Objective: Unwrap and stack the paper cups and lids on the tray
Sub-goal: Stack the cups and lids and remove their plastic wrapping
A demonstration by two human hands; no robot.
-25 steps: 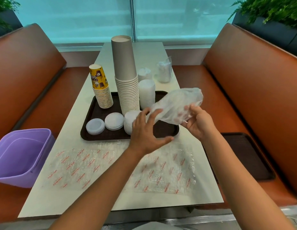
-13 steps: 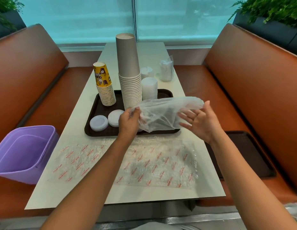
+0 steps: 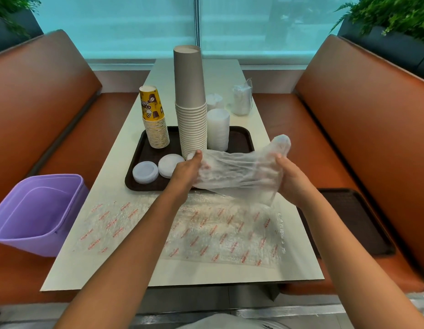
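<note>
Over the front edge of the dark brown tray [image 3: 239, 135], a clear plastic wrapper [image 3: 239, 173] is stretched between my left hand [image 3: 186, 173] and my right hand [image 3: 292, 180]; both grip it. On the tray stand a tall stack of grey paper cups [image 3: 190, 108], a shorter stack of yellow printed cups [image 3: 155, 119], a stack of white lids [image 3: 218, 129] and two low piles of lids [image 3: 145, 172], [image 3: 169, 165] at the front left. What lies under the wrapper is hidden.
Bubble wrap with red print [image 3: 194, 229] covers the near table. A purple bin [image 3: 33, 212] sits on the left bench, a second dark tray [image 3: 358, 219] on the right bench. Behind the tray stand a wrapped packet [image 3: 241, 99] and another white pile [image 3: 214, 100].
Both hands have come lower and nearer to me with the wrapper. It is now pulled out long between them, where it was bunched up a second ago.
</note>
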